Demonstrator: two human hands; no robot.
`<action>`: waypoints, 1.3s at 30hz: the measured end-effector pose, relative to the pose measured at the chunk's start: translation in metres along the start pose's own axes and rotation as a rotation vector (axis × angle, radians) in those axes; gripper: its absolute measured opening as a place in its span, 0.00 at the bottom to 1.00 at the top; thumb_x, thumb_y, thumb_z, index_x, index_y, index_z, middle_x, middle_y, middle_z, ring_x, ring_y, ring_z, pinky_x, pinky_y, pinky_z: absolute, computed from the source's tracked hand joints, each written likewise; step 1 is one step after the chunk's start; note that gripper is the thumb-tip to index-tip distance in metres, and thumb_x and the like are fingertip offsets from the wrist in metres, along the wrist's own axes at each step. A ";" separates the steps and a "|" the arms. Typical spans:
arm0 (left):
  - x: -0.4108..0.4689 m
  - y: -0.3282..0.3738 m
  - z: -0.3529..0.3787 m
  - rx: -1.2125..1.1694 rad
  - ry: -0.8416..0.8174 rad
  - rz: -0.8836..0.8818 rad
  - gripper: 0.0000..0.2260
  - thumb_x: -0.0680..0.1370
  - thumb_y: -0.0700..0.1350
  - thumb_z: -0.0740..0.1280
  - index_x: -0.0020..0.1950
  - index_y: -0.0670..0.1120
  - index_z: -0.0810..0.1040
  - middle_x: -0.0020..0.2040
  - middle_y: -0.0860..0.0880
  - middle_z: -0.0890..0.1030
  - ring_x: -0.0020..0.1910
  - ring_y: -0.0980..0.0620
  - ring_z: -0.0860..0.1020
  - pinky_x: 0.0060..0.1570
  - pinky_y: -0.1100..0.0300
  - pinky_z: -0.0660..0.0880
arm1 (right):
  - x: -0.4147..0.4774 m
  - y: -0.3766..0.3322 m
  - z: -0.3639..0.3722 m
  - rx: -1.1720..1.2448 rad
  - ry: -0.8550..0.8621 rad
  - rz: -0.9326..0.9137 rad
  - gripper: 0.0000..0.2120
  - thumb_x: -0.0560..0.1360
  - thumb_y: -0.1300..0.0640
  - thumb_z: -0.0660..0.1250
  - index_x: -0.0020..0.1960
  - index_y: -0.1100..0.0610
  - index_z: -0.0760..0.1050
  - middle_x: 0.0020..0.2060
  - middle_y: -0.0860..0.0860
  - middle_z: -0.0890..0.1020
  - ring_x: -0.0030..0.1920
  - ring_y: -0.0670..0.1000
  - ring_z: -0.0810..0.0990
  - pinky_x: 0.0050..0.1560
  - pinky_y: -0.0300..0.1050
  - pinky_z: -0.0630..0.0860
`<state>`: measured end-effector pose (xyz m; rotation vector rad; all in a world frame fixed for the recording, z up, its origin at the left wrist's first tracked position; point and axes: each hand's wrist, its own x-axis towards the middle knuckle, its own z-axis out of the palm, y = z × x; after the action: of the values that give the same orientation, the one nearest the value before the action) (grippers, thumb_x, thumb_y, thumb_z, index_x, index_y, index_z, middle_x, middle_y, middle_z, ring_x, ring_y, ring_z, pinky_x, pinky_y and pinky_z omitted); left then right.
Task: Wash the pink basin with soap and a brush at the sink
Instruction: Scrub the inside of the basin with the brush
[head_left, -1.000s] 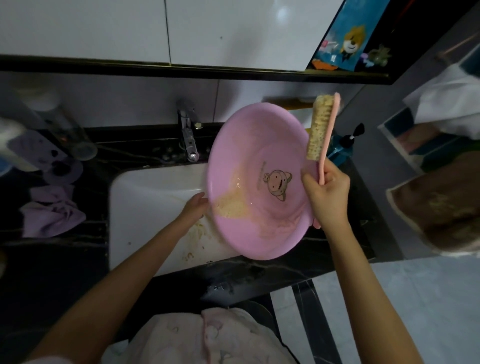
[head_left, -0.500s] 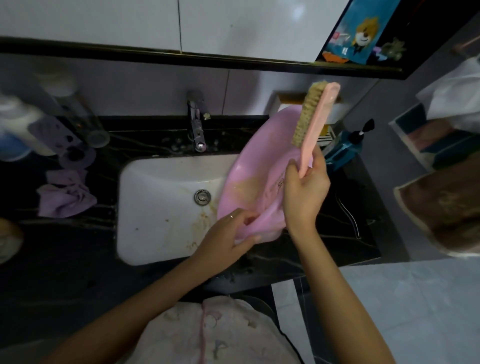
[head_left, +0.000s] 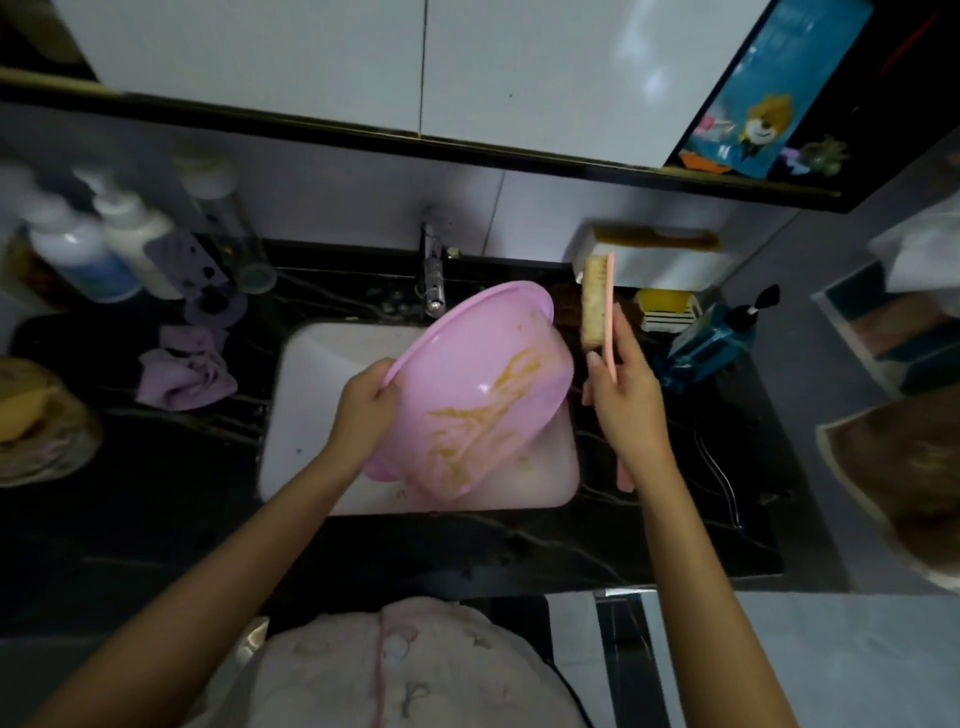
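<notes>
The pink basin (head_left: 467, 364) is tilted over the white sink (head_left: 311, 415), its outer underside turned toward me and smeared with yellowish-brown dirt. My left hand (head_left: 366, 397) grips the basin's rim on the left. My right hand (head_left: 621, 395) holds the pink-handled brush (head_left: 597, 306) upright to the right of the basin, bristles facing left, not touching it. The basin's inside is hidden.
A chrome tap (head_left: 432, 280) stands behind the sink. White bottles (head_left: 119, 244) and a purple cloth (head_left: 184, 371) lie on the black counter at left. A blue pump bottle (head_left: 711, 343), a yellow soap in a dish (head_left: 665, 306) and a white box sit at right.
The basin was flipped from showing its inside to showing its dirty underside. My left hand moved from the lower edge to the left rim. The brush stays lifted off the basin.
</notes>
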<state>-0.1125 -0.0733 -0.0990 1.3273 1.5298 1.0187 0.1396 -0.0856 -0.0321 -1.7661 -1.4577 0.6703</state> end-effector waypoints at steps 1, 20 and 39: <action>0.006 -0.005 -0.005 -0.044 -0.007 -0.043 0.07 0.78 0.35 0.60 0.46 0.43 0.76 0.41 0.44 0.76 0.42 0.50 0.72 0.40 0.58 0.68 | 0.002 0.006 -0.003 -0.043 -0.018 0.010 0.28 0.80 0.57 0.58 0.75 0.41 0.54 0.47 0.48 0.81 0.40 0.47 0.79 0.40 0.41 0.75; 0.048 0.017 -0.022 0.488 0.074 0.200 0.18 0.73 0.59 0.58 0.41 0.46 0.76 0.36 0.49 0.78 0.38 0.48 0.75 0.38 0.57 0.69 | 0.019 0.021 0.042 -0.200 -0.331 0.050 0.21 0.81 0.53 0.54 0.73 0.42 0.61 0.45 0.59 0.82 0.44 0.56 0.80 0.45 0.50 0.76; 0.067 0.025 0.012 0.583 0.088 0.083 0.19 0.79 0.57 0.60 0.32 0.48 0.69 0.34 0.47 0.74 0.41 0.41 0.77 0.37 0.57 0.63 | 0.026 0.023 0.022 -0.229 -0.228 0.156 0.21 0.81 0.50 0.53 0.74 0.45 0.62 0.44 0.57 0.82 0.44 0.58 0.82 0.38 0.47 0.75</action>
<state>-0.0987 -0.0036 -0.0849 1.7685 1.9410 0.7060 0.1414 -0.0576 -0.0617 -2.0501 -1.6128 0.8349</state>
